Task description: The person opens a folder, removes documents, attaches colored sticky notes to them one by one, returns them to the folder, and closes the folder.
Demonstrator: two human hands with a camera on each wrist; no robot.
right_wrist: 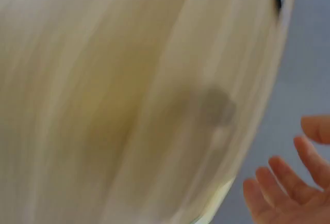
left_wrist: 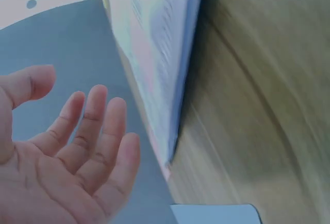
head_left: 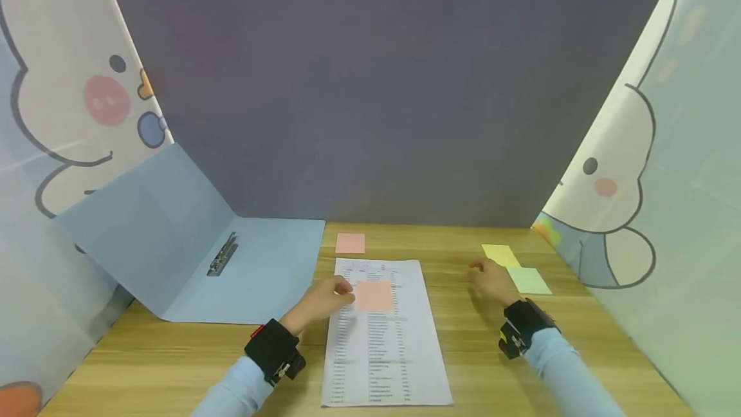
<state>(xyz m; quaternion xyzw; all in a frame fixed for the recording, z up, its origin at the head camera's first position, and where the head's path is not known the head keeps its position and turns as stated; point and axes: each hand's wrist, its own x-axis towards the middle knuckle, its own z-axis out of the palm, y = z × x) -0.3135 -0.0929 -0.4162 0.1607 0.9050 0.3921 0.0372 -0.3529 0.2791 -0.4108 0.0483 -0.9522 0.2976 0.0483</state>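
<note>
I have both hands released. The left hand (head_left: 321,301) is over the left edge of the paper stack (head_left: 384,340), its thumb and fingertips just beside the pink note (head_left: 375,296) that lies on the upper part of the printed top sheet. My left wrist view shows that palm bare, the fingers apart and slightly bent, with nothing in them.

The right hand (head_left: 492,280) is well apart from the stack, to its right, near the yellow note (head_left: 499,254) and the green note (head_left: 529,280). I see its fingers loosely parted and holding nothing in the right wrist view; from the head view I cannot tell whether it touches the table (head_left: 463,365). The green note sits at the yellow one's near right corner, and I cannot tell whether the two overlap.

A second pink note (head_left: 350,243) lies on the table just behind the stack. To the left I have the blue folder (head_left: 272,269), one cover flat and the other raised at a slant toward the left wall (head_left: 58,114), with a metal clip (head_left: 222,254) near the fold.

A dark gray panel (head_left: 370,82) stands behind the table, and cartoon figures cover the left wall and the right wall (head_left: 695,166). Each wrist wears a black strap (head_left: 272,352) below a light blue sleeve (head_left: 231,394).
</note>
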